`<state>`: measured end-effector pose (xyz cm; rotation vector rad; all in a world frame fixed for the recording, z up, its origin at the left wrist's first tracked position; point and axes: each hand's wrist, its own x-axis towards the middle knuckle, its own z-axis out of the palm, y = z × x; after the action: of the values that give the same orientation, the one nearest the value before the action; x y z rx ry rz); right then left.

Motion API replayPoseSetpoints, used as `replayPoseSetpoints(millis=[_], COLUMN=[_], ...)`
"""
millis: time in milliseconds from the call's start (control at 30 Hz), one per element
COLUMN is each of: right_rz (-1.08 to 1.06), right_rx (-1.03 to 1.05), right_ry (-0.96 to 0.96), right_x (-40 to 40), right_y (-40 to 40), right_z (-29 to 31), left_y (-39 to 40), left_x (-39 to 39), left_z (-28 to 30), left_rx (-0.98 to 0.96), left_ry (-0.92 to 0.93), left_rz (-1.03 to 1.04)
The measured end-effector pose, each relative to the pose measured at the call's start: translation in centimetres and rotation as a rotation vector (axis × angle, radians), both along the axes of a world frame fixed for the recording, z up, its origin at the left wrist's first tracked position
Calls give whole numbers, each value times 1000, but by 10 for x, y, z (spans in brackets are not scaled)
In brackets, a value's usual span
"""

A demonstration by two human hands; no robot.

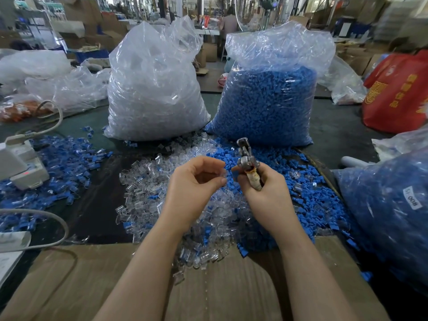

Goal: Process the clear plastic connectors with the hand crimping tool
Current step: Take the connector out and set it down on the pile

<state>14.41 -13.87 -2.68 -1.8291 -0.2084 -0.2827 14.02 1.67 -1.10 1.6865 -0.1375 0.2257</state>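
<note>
Right now the right hand (pixel 266 186) has its grip clamped on the crimping tool (pixel 247 161), head toward 12 o'clock. At its 9 o'clock, the left hand (pixel 194 181) pinches a clear connector (pixel 222 173) above the desk (pixel 97 205).

One camera sits on the person's head. It looks forward and down, close over the table (pixel 92 223), with the big room far behind.

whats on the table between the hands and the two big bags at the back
In the head view, a loose heap of clear plastic connectors mixed with blue pieces covers the table between the hands and both bags.
</note>
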Motion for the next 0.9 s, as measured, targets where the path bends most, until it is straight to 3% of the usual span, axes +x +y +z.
replayPoseSetpoints(millis=[300,900], right_rz=[29,-27], right_rx=[115,-47], right_ry=[-83,-152], right_x=[-1,-3], right_y=[8,11], right_z=[3,-2], left_y=[-5,-12], left_x=[0,2], left_z=[-1,-9], left_rx=[39,118], left_ry=[-38,-121], left_rz=[48,154])
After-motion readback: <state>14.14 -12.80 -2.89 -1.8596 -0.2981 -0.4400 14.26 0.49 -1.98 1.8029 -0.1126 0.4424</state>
